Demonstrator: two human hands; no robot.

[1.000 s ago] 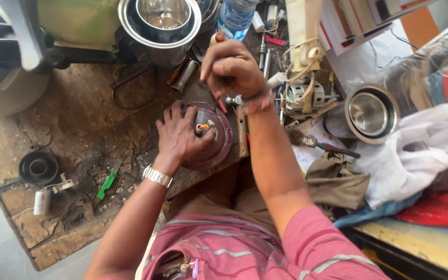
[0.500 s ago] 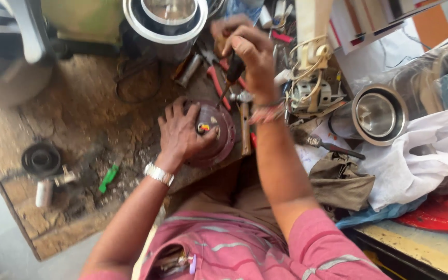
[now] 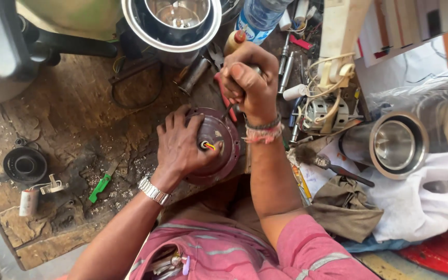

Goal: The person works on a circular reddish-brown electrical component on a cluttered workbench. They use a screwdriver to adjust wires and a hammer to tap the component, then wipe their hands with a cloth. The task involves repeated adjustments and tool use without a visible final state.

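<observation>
A round maroon motor housing lies on the worn wooden bench, with coloured wires poking from its centre hole. My left hand rests flat on the housing, fingers spread over its left side. My right hand is just above the housing, fisted around a screwdriver with a yellowish handle. The tool's thin dark shaft slants down to the housing's upper rim. A steel watch sits on my left wrist and thread bands on my right.
A steel jar in a black base stands at the back, a second steel jar lies at right. Loose tools, a plastic bottle, a motor winding, a brush, a black ring, a white capacitor and a green tool crowd the bench.
My right hand went up into the tools behind the housing and now holds the screwdriver over its upper rim. My left hand has stayed on the housing.
</observation>
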